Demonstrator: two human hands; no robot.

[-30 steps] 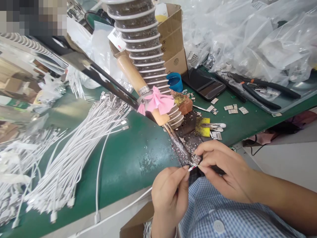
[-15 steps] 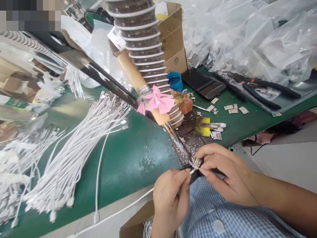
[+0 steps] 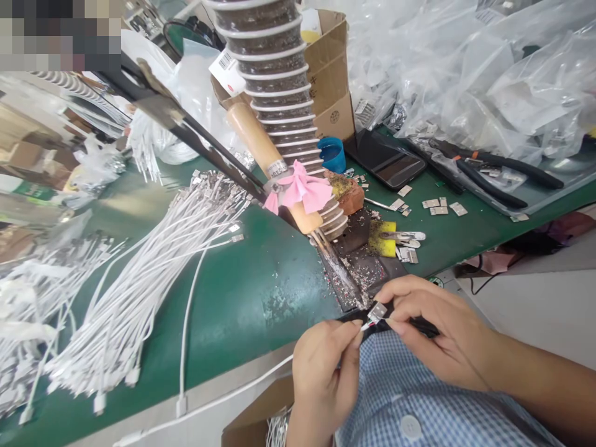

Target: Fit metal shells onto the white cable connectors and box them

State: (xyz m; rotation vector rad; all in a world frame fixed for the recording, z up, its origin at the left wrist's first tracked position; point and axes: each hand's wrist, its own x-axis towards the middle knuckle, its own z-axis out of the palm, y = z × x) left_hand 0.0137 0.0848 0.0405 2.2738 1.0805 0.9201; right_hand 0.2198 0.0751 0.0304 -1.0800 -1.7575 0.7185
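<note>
Pinched between thumb and forefinger of my left hand (image 3: 326, 366) is the end of a white cable (image 3: 279, 363), which trails off to the lower left. Red and white wires show at its tip. My right hand (image 3: 435, 323) is closed on a metal USB connector (image 3: 377, 310) at those wires; whether the wires are joined to it I cannot tell. Just above and left of the connector is the tip of a soldering iron (image 3: 342, 273). The iron has a wooden handle (image 3: 254, 139) with a pink bow (image 3: 305, 189), and a black stand arm clamps it.
White USB cables (image 3: 158, 273) lie bundled on the green table (image 3: 242, 304). A ribbed hose (image 3: 279, 81) rises behind the iron. Nearby are a yellow sponge (image 3: 382, 239), a phone (image 3: 388, 158), a blue cap (image 3: 331, 155), pliers (image 3: 503, 177), loose connectors and plastic bags (image 3: 465, 68).
Both hands have shifted slightly right, bringing the connector a little away from the iron's tip. The connector shows more plainly now. My grip on cable and connector stays the same.
</note>
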